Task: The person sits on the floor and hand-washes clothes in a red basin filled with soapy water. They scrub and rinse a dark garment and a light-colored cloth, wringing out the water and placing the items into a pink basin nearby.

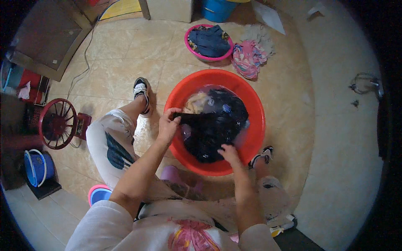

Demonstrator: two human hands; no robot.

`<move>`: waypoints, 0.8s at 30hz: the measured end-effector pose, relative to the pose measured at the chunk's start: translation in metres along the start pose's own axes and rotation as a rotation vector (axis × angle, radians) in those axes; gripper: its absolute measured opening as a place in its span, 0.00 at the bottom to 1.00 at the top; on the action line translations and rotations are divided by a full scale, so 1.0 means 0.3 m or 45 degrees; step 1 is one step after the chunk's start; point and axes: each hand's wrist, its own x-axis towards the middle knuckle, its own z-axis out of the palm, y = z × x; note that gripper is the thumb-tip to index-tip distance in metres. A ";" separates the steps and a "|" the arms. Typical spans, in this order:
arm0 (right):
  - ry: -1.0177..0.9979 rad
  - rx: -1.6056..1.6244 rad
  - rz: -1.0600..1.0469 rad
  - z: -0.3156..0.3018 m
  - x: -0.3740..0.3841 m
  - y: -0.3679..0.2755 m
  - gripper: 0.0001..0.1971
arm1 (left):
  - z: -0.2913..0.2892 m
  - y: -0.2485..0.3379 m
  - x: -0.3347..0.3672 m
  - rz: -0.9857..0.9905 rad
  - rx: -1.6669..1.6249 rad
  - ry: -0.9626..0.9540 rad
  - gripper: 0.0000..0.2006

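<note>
A large red basin (256, 104) stands on the floor between my feet, holding water and wet laundry. Most of that laundry is a black garment (209, 131), soaked and bunched up, with a beige cloth (196, 102) beside it at the far left. At the basin's left rim my left hand (168, 123) is closed on an end of the black garment, which stretches from it down into the water. My right hand (228, 152) is over the near right part of the basin, at the edge of the black garment; its fingers are blurred, and whether they grip cloth cannot be made out.
Beyond the basin sit a pink tub of clothes (231, 52) and a pink patterned cloth heap (249, 60) on the tiles. A blue bucket (217, 10) is farther back. To the left are a red fan (57, 124) and another blue bucket (41, 167). A wall (339, 138) bounds the right.
</note>
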 end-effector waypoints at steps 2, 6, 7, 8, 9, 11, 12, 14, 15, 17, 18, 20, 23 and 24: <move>0.225 0.470 -0.089 -0.090 0.007 0.029 0.22 | 0.051 0.040 -0.011 0.019 -0.119 -0.091 0.12; -0.011 1.207 -0.307 -0.402 -0.127 -0.200 0.21 | 0.076 0.042 -0.013 0.095 -0.023 -0.175 0.12; 0.040 1.336 -0.359 -0.459 -0.163 -0.232 0.21 | 0.105 0.059 -0.020 0.161 0.137 -0.145 0.13; 0.082 1.469 -0.412 -0.503 -0.198 -0.258 0.22 | 0.124 0.072 -0.029 0.221 0.301 -0.107 0.13; 0.044 1.693 -0.407 -0.551 -0.240 -0.281 0.23 | 0.134 0.085 -0.040 0.440 0.537 -0.093 0.16; 0.008 1.846 -0.520 -0.604 -0.290 -0.307 0.23 | 0.173 0.130 -0.076 0.522 0.481 -0.151 0.16; -0.015 1.921 -0.579 -0.631 -0.313 -0.320 0.24 | 0.195 0.154 -0.093 0.562 0.453 -0.177 0.16; -0.129 1.957 -0.736 -0.669 -0.378 -0.368 0.24 | 0.225 0.207 -0.127 0.631 0.427 -0.275 0.15; -0.190 1.973 -0.814 -0.675 -0.402 -0.390 0.24 | 0.241 0.237 -0.145 0.618 0.354 -0.349 0.15; -0.199 2.229 -0.729 -0.649 -0.428 -0.431 0.24 | 0.262 0.277 -0.164 0.454 0.149 -0.547 0.18; -0.205 2.356 -0.679 -0.637 -0.431 -0.446 0.25 | 0.269 0.296 -0.176 0.134 -0.002 -0.646 0.19; -0.184 2.214 -0.687 -0.626 -0.440 -0.446 0.23 | 0.291 0.386 -0.228 -0.312 -0.198 -0.818 0.18; -0.104 1.836 -0.775 -0.606 -0.407 -0.416 0.21 | 0.321 0.420 -0.239 -0.544 -0.249 -0.775 0.14; -0.060 1.678 -0.810 -0.603 -0.395 -0.401 0.21 | 0.334 0.431 -0.249 -0.538 -0.233 -0.624 0.13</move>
